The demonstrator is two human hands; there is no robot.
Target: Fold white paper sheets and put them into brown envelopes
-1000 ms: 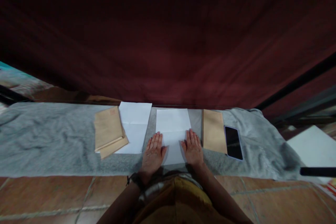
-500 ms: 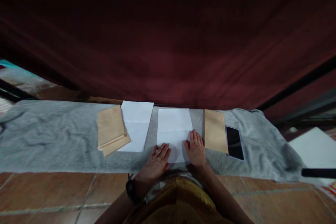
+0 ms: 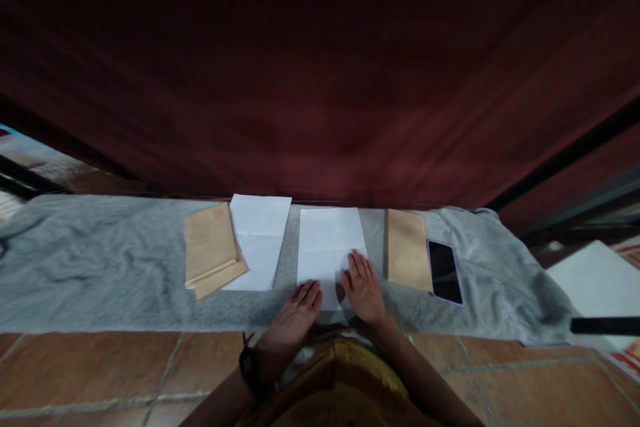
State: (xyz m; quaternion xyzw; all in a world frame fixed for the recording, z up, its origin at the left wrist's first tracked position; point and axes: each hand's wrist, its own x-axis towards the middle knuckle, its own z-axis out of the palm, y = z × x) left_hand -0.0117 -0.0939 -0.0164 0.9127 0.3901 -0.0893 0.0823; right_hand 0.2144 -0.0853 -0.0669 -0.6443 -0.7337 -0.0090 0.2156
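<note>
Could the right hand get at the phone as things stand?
Probably yes. The right hand lies open, fingers on the white sheet. The brown envelope lies between it and the phone, but it is flat, so reaching over looks easy. Nothing appears to cover the phone's screen.

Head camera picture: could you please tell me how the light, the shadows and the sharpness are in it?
In the head view, dim light overall, the dark red cloth fading to nearly black at the top; small soft shadows beside the right hand on the middle white sheet; smeared, stretched-looking shapes at the far left and right edges.
</note>
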